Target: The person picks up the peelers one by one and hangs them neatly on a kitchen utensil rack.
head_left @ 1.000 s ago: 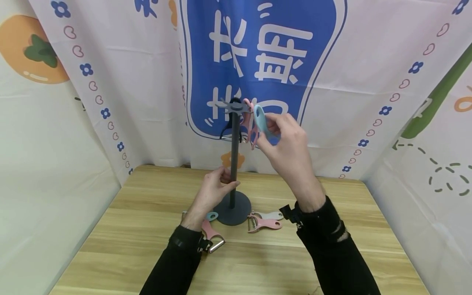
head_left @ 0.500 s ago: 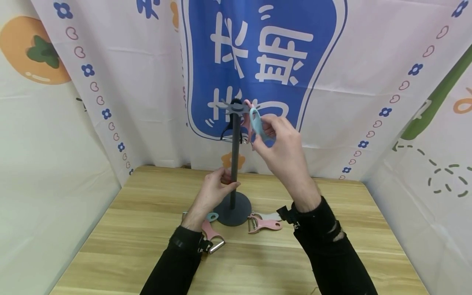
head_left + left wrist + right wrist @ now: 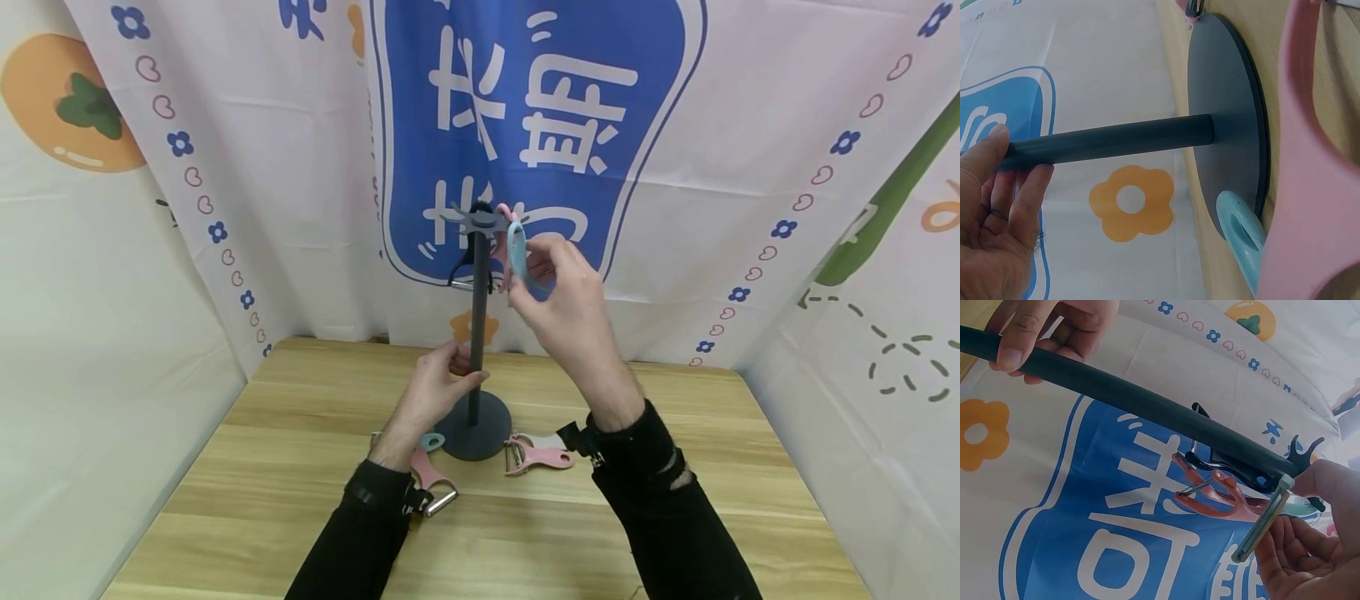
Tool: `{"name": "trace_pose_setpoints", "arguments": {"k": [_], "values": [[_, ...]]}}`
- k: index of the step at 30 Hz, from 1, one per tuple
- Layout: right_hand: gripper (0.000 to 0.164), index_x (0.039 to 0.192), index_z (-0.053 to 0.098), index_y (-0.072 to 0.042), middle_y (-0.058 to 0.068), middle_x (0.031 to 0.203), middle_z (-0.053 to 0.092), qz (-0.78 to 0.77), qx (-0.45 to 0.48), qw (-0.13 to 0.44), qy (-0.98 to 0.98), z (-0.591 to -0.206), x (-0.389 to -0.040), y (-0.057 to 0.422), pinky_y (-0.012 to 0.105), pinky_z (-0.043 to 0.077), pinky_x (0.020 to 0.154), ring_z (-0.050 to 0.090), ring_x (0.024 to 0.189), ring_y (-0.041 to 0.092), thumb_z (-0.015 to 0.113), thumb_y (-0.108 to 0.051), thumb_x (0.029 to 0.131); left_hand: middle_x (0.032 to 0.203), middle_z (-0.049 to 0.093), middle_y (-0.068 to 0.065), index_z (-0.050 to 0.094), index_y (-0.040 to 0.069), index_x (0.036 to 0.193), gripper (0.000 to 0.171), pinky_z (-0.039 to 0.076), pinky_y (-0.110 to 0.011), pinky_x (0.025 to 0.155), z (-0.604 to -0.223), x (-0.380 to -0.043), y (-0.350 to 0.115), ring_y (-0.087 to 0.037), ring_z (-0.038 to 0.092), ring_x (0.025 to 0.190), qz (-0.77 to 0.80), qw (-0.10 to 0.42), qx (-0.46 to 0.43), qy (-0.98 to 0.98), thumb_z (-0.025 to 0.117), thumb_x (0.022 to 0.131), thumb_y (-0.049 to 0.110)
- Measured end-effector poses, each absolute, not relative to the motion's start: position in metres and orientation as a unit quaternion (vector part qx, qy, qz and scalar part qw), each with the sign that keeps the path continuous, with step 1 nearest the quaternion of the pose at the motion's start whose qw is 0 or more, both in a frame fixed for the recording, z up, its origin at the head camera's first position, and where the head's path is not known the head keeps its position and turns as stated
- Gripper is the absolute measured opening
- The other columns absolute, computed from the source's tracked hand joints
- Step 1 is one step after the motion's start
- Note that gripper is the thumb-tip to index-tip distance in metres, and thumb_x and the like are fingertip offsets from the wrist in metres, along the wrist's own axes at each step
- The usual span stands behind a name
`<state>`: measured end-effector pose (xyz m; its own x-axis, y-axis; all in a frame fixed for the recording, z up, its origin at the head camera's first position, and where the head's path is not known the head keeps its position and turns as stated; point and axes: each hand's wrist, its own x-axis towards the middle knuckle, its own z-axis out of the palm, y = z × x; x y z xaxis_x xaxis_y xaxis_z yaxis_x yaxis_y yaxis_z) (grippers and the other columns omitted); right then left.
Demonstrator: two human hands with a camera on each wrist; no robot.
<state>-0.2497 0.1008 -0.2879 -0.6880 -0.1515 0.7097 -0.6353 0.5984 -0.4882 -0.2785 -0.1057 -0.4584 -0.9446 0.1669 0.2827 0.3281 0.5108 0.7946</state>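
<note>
My left hand (image 3: 435, 379) pinches the dark pole (image 3: 477, 321) of an upright stand, low down above its round base (image 3: 491, 437). Up at the stand's hooked top (image 3: 481, 221), my right hand (image 3: 566, 287) holds a light-blue vegetable peeler (image 3: 517, 250), its handle loop raised beside a hook. In the right wrist view, the blue peeler (image 3: 1263, 522) overlaps the hook end. Pink peelers (image 3: 1241, 507) hang close together just beside it, and a black peeler (image 3: 1235, 465) hangs nearer the pole. My right fingers hide part of the blue peeler.
Right of the base, a pink peeler (image 3: 543, 456) and a white peeler (image 3: 540, 440) lie on the wooden table (image 3: 300, 467). Another pink peeler (image 3: 426, 469) and a light-blue peeler (image 3: 432, 441) lie partly behind my left wrist. A printed curtain (image 3: 315, 208) hangs behind.
My right hand has moved left with the light-blue peeler, bringing its loop up to the stand's hooks. The left hand stays on the pole.
</note>
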Motion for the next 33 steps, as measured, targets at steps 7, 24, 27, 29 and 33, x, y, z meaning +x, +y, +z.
{"name": "trace_pose_setpoints", "arguments": {"k": [7, 24, 27, 29, 33], "values": [[0.039, 0.129, 0.062, -0.006, 0.004, 0.113, 0.062, 0.388, 0.236, 0.31, -0.835, -0.291, -0.249, 0.102, 0.03, 0.054, 0.091, 0.062, 0.101, 0.015, 0.075, -0.014, 0.093, 0.093, 0.069, 0.005, 0.066, 0.018, 0.106, 0.025, 0.058, -0.037, 0.077, -0.458, -0.278, -0.106, -0.012, 0.068, 0.088, -0.475, 0.084, -0.145, -0.864, 0.082, 0.09, 0.029], [0.041, 0.133, 0.062, -0.005, 0.006, 0.115, 0.063, 0.382, 0.208, 0.291, -0.852, -0.306, -0.244, 0.116, 0.034, 0.054, 0.092, 0.062, 0.102, 0.017, 0.073, -0.017, 0.095, 0.101, 0.069, 0.005, 0.067, 0.02, 0.111, 0.028, 0.058, -0.041, 0.082, -0.453, -0.276, -0.107, -0.015, 0.069, 0.096, -0.464, 0.072, -0.15, -0.87, 0.08, 0.091, 0.033], [0.043, 0.135, 0.061, -0.005, 0.006, 0.117, 0.063, 0.381, 0.203, 0.281, -0.857, -0.31, -0.243, 0.119, 0.035, 0.053, 0.094, 0.061, 0.104, 0.016, 0.072, -0.018, 0.095, 0.101, 0.069, 0.005, 0.067, 0.02, 0.111, 0.027, 0.058, -0.041, 0.082, -0.453, -0.276, -0.108, -0.015, 0.069, 0.097, -0.465, 0.072, -0.152, -0.869, 0.081, 0.091, 0.033], [0.044, 0.136, 0.061, -0.006, 0.008, 0.119, 0.064, 0.383, 0.201, 0.275, -0.859, -0.314, -0.242, 0.12, 0.036, 0.053, 0.095, 0.061, 0.106, 0.017, 0.072, -0.018, 0.096, 0.102, 0.069, 0.005, 0.067, 0.02, 0.112, 0.028, 0.059, -0.041, 0.082, -0.453, -0.276, -0.108, -0.015, 0.069, 0.098, -0.466, 0.072, -0.154, -0.868, 0.081, 0.091, 0.032], [0.045, 0.138, 0.06, -0.007, 0.009, 0.122, 0.063, 0.385, 0.198, 0.263, -0.863, -0.32, -0.242, 0.124, 0.036, 0.052, 0.097, 0.06, 0.108, 0.018, 0.072, -0.019, 0.096, 0.102, 0.069, 0.005, 0.067, 0.02, 0.114, 0.029, 0.059, -0.042, 0.084, -0.453, -0.276, -0.108, -0.016, 0.07, 0.099, -0.468, 0.07, -0.157, -0.867, 0.081, 0.091, 0.031]]}}
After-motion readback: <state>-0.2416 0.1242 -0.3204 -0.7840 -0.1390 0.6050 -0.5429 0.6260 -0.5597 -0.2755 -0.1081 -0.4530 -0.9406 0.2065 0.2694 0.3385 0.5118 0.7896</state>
